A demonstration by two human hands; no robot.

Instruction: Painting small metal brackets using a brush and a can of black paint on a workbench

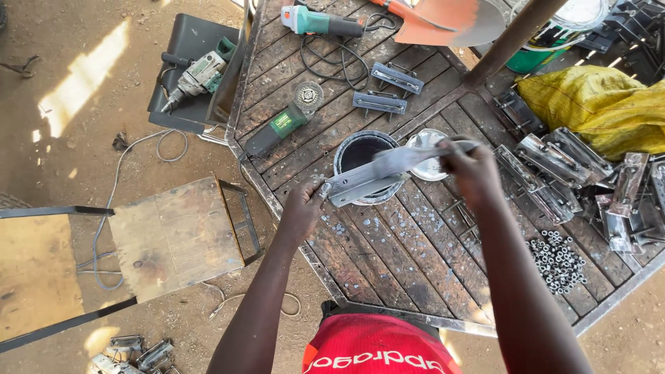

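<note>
My left hand grips one end of a grey metal bracket, holding it over an open paint can with dark paint inside. My right hand holds a paintbrush whose blurred grey bristles lie along the bracket's top. The can's round lid lies just right of the can on the slatted metal workbench.
Two angle grinders, two painted brackets, a pile of shiny brackets, loose nuts and a yellow sack lie on the bench. A drill rests on a tray to the left. A wooden-topped stool stands on the dirt.
</note>
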